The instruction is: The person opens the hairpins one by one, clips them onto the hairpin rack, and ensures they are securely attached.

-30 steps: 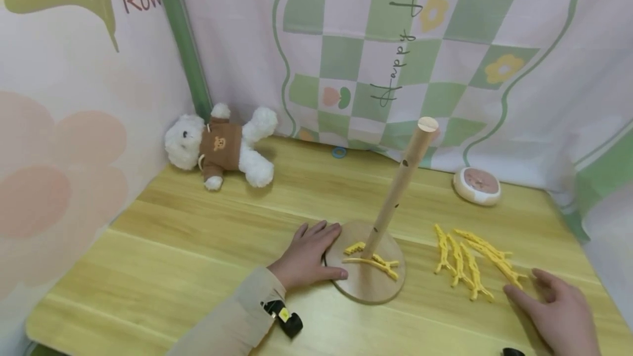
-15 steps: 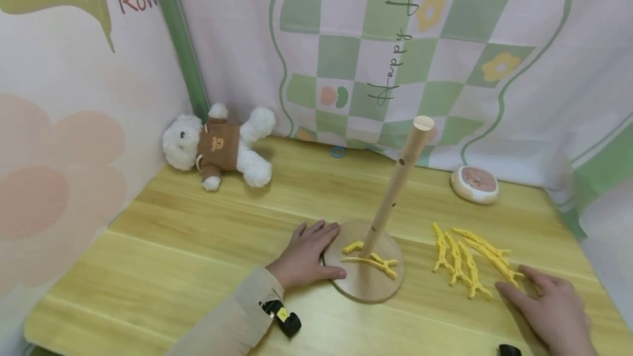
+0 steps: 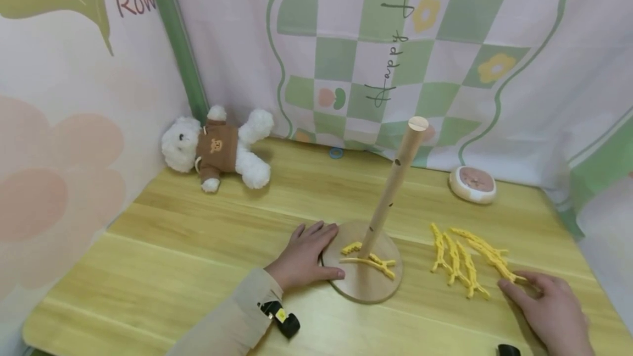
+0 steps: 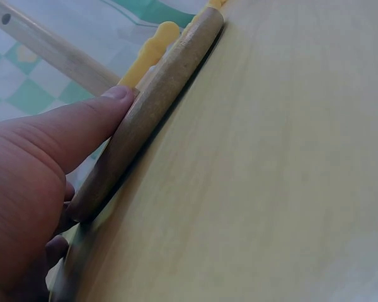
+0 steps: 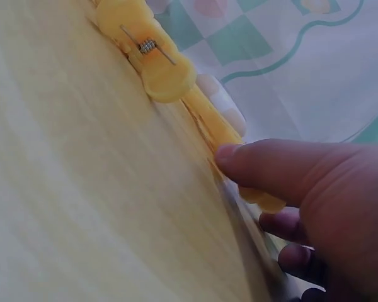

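Note:
My left hand (image 3: 306, 257) rests at the left rim of a round wooden base (image 3: 363, 290), fingers spread and thumb touching its edge. From this base rises a slanting-looking wooden pole (image 3: 390, 196) with small dark holes. Yellow branch-shaped clips (image 3: 381, 265) lie on the base around the pole's foot. On the right, my right hand (image 3: 554, 301) pinches the near end of a yellow branch-shaped clip (image 3: 505, 272) between thumb and fingers. In the right wrist view, a metal spring shows on a neighbouring yellow clip (image 5: 164, 69). The fingers beneath the thumb are partly hidden there.
Several more yellow clips (image 3: 457, 260) lie side by side left of the right hand. A white plush toy (image 3: 217, 147) in a brown top lies at the back left. A round pink-and-white object (image 3: 472, 184) sits at the back right, near the checked curtain (image 3: 376, 59).
My right hand has moved slightly left and its thumb and fingers have come onto the end of the rightmost yellow clip. The left hand stays at the base.

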The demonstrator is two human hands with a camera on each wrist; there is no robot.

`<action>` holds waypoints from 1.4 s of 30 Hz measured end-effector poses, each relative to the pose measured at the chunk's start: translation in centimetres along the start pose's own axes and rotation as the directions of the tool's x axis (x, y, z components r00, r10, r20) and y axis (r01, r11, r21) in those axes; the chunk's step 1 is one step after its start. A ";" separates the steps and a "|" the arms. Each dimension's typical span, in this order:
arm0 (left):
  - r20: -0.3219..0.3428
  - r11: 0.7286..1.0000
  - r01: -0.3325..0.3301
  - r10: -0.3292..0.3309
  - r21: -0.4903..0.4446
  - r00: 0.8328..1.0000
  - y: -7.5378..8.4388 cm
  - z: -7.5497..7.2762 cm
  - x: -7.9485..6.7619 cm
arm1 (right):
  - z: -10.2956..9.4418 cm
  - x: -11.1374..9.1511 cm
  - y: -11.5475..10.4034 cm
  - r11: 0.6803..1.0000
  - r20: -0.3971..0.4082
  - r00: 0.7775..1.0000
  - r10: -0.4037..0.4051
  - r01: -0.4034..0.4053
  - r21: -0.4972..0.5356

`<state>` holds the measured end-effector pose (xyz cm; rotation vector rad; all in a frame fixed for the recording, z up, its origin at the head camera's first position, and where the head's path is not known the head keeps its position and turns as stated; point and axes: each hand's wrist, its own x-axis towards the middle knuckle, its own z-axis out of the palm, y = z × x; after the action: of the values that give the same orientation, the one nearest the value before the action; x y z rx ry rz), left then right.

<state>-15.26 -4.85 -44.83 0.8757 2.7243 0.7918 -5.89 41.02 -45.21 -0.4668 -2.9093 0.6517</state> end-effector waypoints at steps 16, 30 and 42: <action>-0.003 1.000 -0.005 0.005 0.012 1.000 0.0 0.0 0.1 | 0.6 -0.5 -1.3 0.951 -0.173 0.975 0.138 -0.082 0.299; -0.012 1.000 -0.006 0.007 0.020 1.000 -0.3 0.3 0.2 | 0.7 -1.1 -4.0 0.947 -0.207 0.976 0.072 -0.002 0.322; -0.008 1.000 -0.007 0.008 0.023 1.000 -0.2 0.2 0.1 | 1.2 -1.8 -6.6 0.943 -0.249 0.960 -0.130 0.197 0.268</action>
<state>-15.43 -4.83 -45.12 0.8898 2.7435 0.7686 -6.24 34.28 -43.54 -0.2403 -2.5452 0.9143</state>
